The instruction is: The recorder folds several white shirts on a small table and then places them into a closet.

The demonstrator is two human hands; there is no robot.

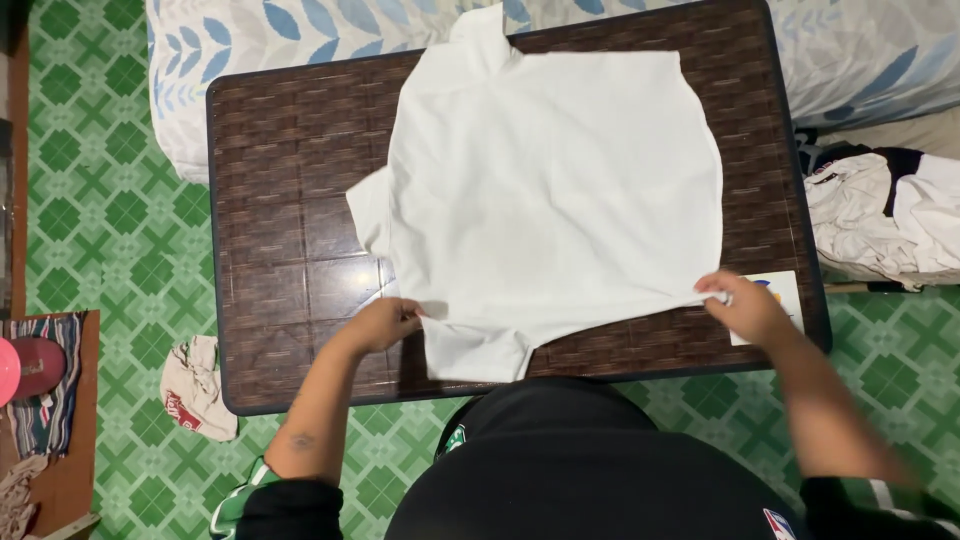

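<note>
While the white shirt [555, 190] lies flat on the dark table [270, 200], L hand [385, 322] pinches its near-left edge. R hand [740, 305] grips the near-right corner, fingers closed on cloth.

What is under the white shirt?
The white shirt lies on a dark brown table. Whether anything else hides beneath it cannot be seen.

White shirt [555, 190], plain, unpatterned. Under it, surface [280, 200]: dark brown, woven-look grain in square panels, black rim. Floor [110, 200] around the surface: green tiles with pale diamond-and-cross pattern. Bed [240, 40] beyond the surface: white cover with blue leaf print. Right of the surface, clothes heap [880, 215]: white, some black.
</note>
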